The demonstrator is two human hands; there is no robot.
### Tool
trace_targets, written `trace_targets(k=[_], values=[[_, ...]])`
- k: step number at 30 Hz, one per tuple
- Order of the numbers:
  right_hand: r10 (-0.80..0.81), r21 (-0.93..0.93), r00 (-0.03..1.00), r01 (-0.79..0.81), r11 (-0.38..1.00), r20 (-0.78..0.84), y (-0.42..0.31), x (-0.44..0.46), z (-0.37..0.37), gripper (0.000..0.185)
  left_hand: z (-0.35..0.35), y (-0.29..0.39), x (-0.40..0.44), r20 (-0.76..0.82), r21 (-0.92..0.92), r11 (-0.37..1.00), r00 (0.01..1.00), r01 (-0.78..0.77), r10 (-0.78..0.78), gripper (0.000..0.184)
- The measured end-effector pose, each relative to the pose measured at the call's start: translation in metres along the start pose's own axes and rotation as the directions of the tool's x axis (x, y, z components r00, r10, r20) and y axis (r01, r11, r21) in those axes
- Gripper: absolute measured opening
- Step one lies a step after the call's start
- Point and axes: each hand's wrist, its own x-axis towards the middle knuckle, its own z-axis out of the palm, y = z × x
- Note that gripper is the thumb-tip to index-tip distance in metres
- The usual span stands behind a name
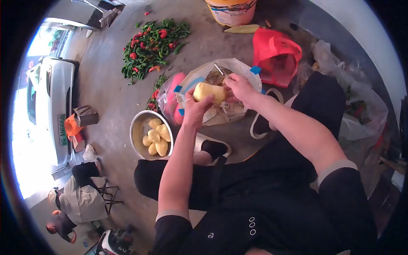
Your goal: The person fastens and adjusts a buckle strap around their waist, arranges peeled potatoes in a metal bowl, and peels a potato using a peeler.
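Observation:
My left hand (198,109) is closed around a large, pale yellow peeled potato (209,92). On the potato's other side, my right hand (240,90) grips a slim tool with a metal end, which looks like a peeler (219,69). Its working edge cannot be made out. Both hands are over a white, wide-mouthed bag (199,73) with blue corner tabs, and brownish scraps lie inside it. To the left, a metal bowl (134,139) on the floor holds several peeled potatoes (157,137).
Green and red peppers (153,47) are heaped on the floor ahead. A red bag (276,53), a bucket (233,12) and clear plastic bags (340,70) stand around the right side. At far left are a parked car (53,110) and seated people (63,223).

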Motion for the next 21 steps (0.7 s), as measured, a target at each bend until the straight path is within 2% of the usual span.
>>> trace_targets(k=[1, 4, 5, 7, 8, 10, 11, 13, 14, 16, 17, 19, 20, 21], values=[[-0.047, -0.087, 0.999, 0.048, 0.995, 0.006, 0.001, 0.006, -0.005, 0.024, -0.003, 0.004, 0.000, -0.003, 0.055, 0.998, 1.000, 0.029, -0.029, 0.079], [-0.099, -0.227, 0.994, 0.107, 0.968, 0.047, 0.008, 0.014, -0.007, 0.024, -0.010, 0.010, -0.004, 0.047, 0.351, 0.936, 0.999, 0.003, -0.021, 0.080], [-0.106, -0.254, 0.993, 0.118, 0.960, 0.061, 0.010, 0.015, -0.006, 0.023, -0.013, 0.009, -0.004, 0.084, 0.444, 0.894, 0.996, -0.054, 0.019, 0.080], [-0.219, -0.359, 0.971, 0.238, 0.903, 0.093, 0.009, 0.017, -0.007, 0.023, -0.016, 0.008, -0.002, 0.170, 0.602, 0.779, 0.981, -0.176, 0.091, 0.081], [-0.273, -0.409, 0.955, 0.298, 0.863, 0.119, 0.008, 0.018, -0.006, 0.023, -0.017, 0.006, -0.002, 0.152, 0.651, 0.742, 0.985, -0.162, 0.082, 0.080], [-0.233, -0.402, 0.963, 0.270, 0.875, 0.137, 0.001, 0.014, -0.003, 0.023, -0.011, 0.016, -0.006, 0.117, 0.742, 0.656, 0.991, -0.135, 0.070, 0.079], [-0.213, -0.400, 0.966, 0.254, 0.881, 0.146, -0.001, 0.010, -0.001, 0.023, -0.010, 0.022, -0.008, 0.119, 0.776, 0.616, 0.990, -0.139, 0.073, 0.078], [-0.177, -0.247, 0.970, 0.215, 0.945, 0.166, -0.006, 0.001, 0.003, 0.022, -0.010, 0.028, -0.010, 0.125, 0.835, 0.530, 0.989, -0.145, 0.073, 0.077], [-0.158, -0.170, 0.971, 0.188, 0.967, 0.177, -0.008, -0.004, 0.005, 0.022, -0.013, 0.023, -0.007, 0.121, 0.823, 0.551, 0.991, -0.136, 0.063, 0.076], [-0.231, -0.206, 0.964, 0.255, 0.945, 0.133, -0.010, -0.011, 0.006, 0.025, -0.017, 0.013, -0.001, 0.116, 0.799, 0.590, 0.992, -0.117, 0.040, 0.073], [-0.271, -0.223, 0.956, 0.289, 0.931, 0.110, -0.011, -0.014, 0.006, 0.027, -0.019, 0.009, 0.001, 0.081, 0.771, 0.634, 0.997, -0.060, -0.005, 0.071], [-0.325, -0.535, 0.931, 0.363, 0.763, 0.169, -0.009, -0.019, -0.001, 0.025, -0.012, 0.015, -0.001, 0.021, 0.706, 0.706, 0.995, 0.057, -0.101, 0.068], [-0.340, -0.664, 0.919, 0.383, 0.642, 0.202, -0.006, -0.022, -0.003, 0.025, -0.014, 0.010, 0.000, 0.021, 0.717, 0.696, 0.998, 0.029, -0.063, 0.067], [-0.392, -0.707, 0.887, 0.439, 0.554, 0.243, -0.001, -0.024, -0.003, 0.024, -0.015, 0.004, 0.003, 0.022, 0.728, 0.686, 0.999, 0.000, -0.023, 0.066]])
